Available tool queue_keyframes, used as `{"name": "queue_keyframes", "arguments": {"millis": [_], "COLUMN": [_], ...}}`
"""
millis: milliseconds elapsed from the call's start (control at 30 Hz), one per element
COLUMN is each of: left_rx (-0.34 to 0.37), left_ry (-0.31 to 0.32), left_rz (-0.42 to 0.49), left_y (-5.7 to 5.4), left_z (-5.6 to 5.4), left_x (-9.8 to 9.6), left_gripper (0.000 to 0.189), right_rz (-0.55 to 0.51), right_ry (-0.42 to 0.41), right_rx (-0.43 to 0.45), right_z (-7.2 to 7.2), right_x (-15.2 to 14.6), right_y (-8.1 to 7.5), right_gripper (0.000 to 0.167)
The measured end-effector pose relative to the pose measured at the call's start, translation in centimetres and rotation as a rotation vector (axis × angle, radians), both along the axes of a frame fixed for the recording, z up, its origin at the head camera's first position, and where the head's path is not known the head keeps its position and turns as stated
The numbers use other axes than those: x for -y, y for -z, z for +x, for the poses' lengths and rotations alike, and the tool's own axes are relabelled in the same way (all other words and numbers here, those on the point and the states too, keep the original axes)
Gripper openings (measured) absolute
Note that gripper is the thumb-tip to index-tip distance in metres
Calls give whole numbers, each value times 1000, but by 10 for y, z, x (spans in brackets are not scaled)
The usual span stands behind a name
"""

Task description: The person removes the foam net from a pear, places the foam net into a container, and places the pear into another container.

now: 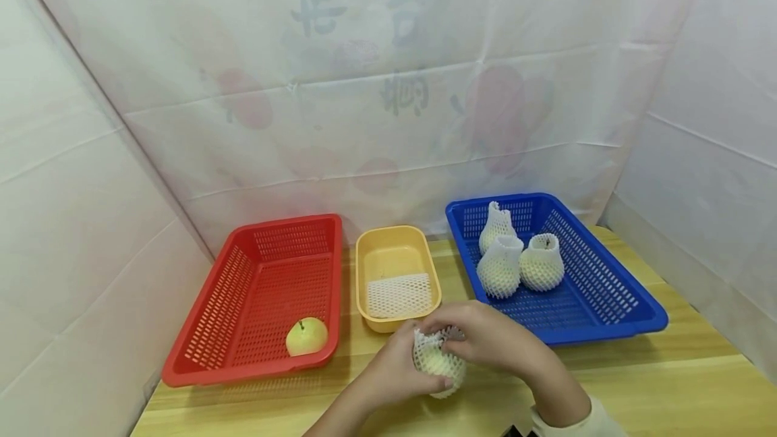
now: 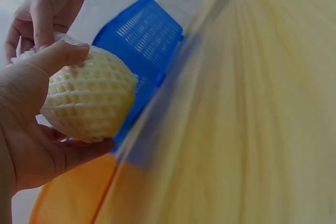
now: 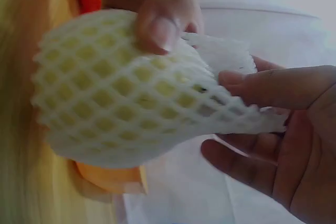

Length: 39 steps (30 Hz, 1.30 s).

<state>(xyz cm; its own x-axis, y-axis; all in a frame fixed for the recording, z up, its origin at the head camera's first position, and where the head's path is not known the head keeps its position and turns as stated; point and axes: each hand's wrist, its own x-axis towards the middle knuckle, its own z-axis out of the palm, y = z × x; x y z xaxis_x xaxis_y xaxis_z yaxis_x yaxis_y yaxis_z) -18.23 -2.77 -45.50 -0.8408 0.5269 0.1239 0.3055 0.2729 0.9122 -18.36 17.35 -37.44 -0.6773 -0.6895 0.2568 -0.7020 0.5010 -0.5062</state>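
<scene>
Two hands share one fruit (image 3: pixel 102 67) in a white foam net (image 1: pixel 440 366), which sits low in the head view, about five o'clock of its centre. The left hand (image 1: pixel 397 366) curls round the fruit's body, thumb on one side and fingers on the other; the right hand (image 1: pixel 485 336) pinches the net's loose collar (image 3: pixel 239 121) between thumb and fingers. Mesh already covers the round of the fruit, so the step in hand looks like settling the collar.

With the held fruit as the clock's middle, the yellow tray (image 1: pixel 391 258) with a spare net (image 1: pixel 399 295) lies at eleven, the red basket (image 1: pixel 285 288) with a bare fruit (image 1: pixel 307 337) between nine and ten, and the blue basket (image 1: pixel 601 288) with three netted fruits (image 1: pixel 500 275) around two.

To do this well, let the left hand carry the weight in a broad, soft hold, since a hard thumb could bruise through the open mesh. The right hand does best to ease the collar lightly at twelve, three, six and nine in turn; hauling on one strand could tear it. A dark spot (image 3: pixel 203 88) near the collar's base may be the stem, so guide the foam clear of it. Whether the fruit's underside touches the table (image 1: pixel 686 383), I cannot tell
</scene>
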Motion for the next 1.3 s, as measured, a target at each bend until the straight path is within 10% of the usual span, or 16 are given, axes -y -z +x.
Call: {"name": "queue_keyframes", "arguments": {"millis": [200,433,667,1300], "left_rx": [-12,-6,-40,-70], "left_ry": [-29,25,151,125], "left_rz": [-141,-81,-18,-77], "left_y": [9,9,6,-1], "left_z": [-3,-10,-14,-11], "left_x": [10,16,18,21], "left_gripper": [68,72,61,41], "right_rz": [100,173,154,89], "right_ry": [30,69,70,80], "right_rx": [97,43,43,58], "right_z": [-1,-3,-7,-7], "right_x": [5,7,6,4], "right_y": [4,8,11,8], "right_gripper": [49,64,50,21]}}
